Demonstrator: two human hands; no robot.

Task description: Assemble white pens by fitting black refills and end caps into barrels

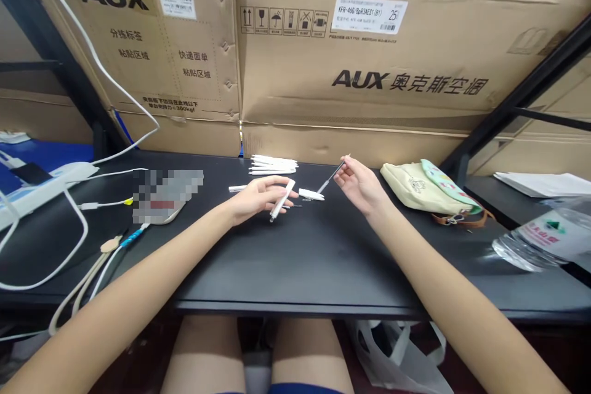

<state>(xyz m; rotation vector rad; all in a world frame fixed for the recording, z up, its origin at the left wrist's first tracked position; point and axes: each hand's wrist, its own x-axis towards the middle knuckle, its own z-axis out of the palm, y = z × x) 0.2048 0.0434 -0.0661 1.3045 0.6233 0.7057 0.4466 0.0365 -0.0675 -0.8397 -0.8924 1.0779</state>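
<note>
My left hand [261, 198] is closed around a white pen barrel [282, 201], which tilts with its lower end toward me. Between the fingertips of my right hand [361, 183] is a thin pen refill [333, 176], dark at the top and clear lower down, slanting to the lower left. Its lower end is close to some white pen parts [311, 194] on the black desk; whether they touch I cannot tell. Behind my left hand lies a pile of several white pens [273, 164]. Another white piece [237, 188] shows left of that hand, partly hidden.
Large cardboard boxes [295, 80] stand along the back of the desk [295, 271]. At right are a cream pouch [415, 188] and a plastic water bottle [545, 237] lying on its side. To the left are a blurred phone-like object [168, 197], cables and a white power strip [50, 188].
</note>
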